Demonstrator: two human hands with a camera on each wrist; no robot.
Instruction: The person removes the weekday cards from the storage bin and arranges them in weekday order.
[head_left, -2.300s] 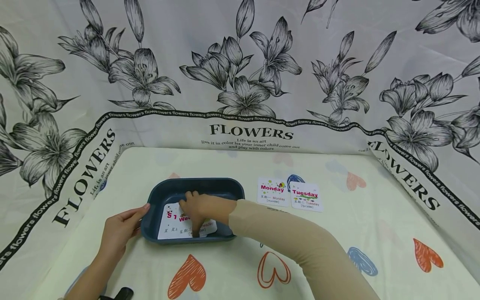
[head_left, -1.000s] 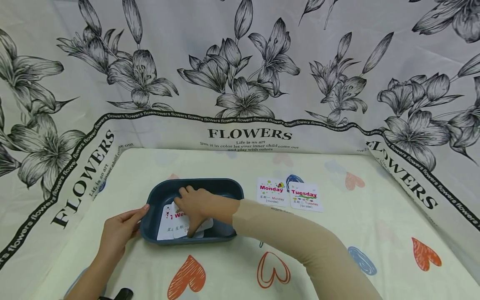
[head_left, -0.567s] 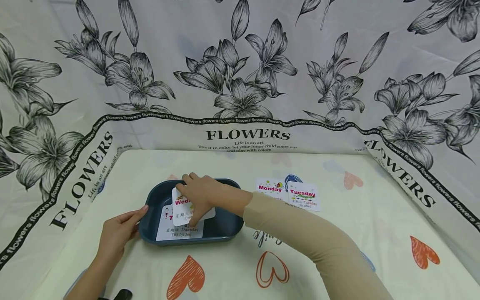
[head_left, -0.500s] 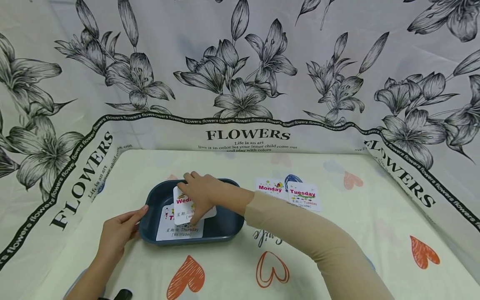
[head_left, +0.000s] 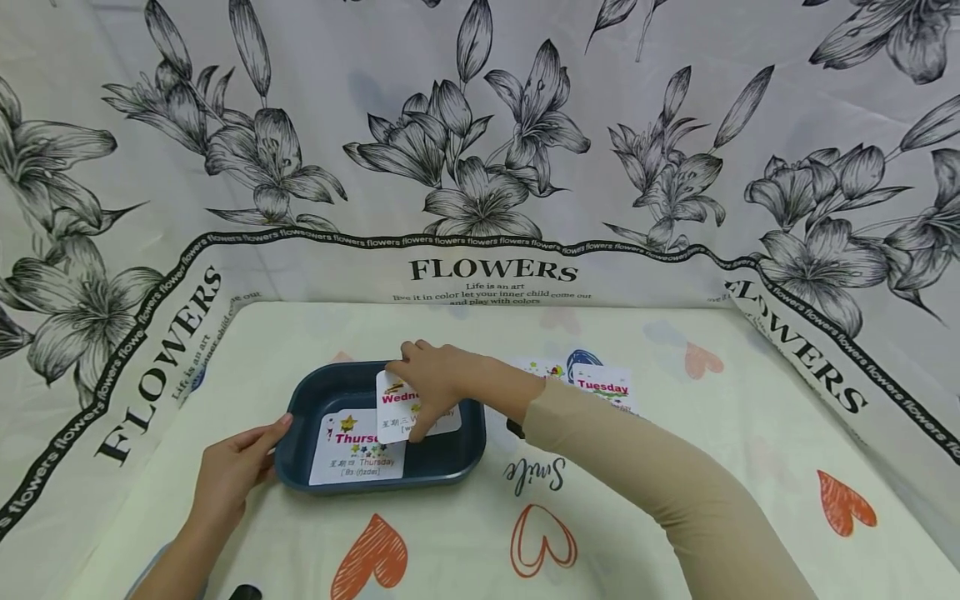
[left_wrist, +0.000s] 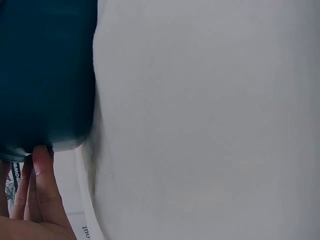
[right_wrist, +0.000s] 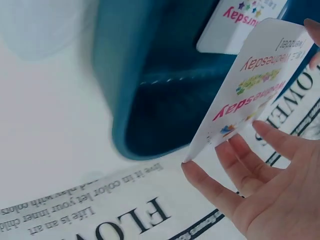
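Observation:
A dark blue rectangular tray [head_left: 442,460] rests on the tablecloth. My left hand [head_left: 234,467] pinches its left end; in the left wrist view, fingers [left_wrist: 47,185] touch the tray's outer wall [left_wrist: 45,75]. Over the tray, my right hand [head_left: 441,379] holds a white Wednesday card [head_left: 392,410] by its edges, partly covering it. The right wrist view shows this card [right_wrist: 255,75] tilted, with fingertips [right_wrist: 192,172] along one edge. Inside the tray lies a Thursday card [head_left: 348,462], its upper right corner hidden behind the Wednesday card. Whether more cards lie beneath it, I cannot tell.
Right of the tray, a Tuesday card [head_left: 603,385] lies flat beside a Monday card [head_left: 536,364], which my right arm mostly hides. The tablecloth [head_left: 660,467] carries printed hearts. A flower-printed curtain [head_left: 495,208] rises behind. A black object [head_left: 245,592] shows at the bottom edge.
My right hand has lifted the Wednesday card off the Thursday card and moved it up and to the right, uncovering the Thursday card. My left hand has kept its hold on the tray.

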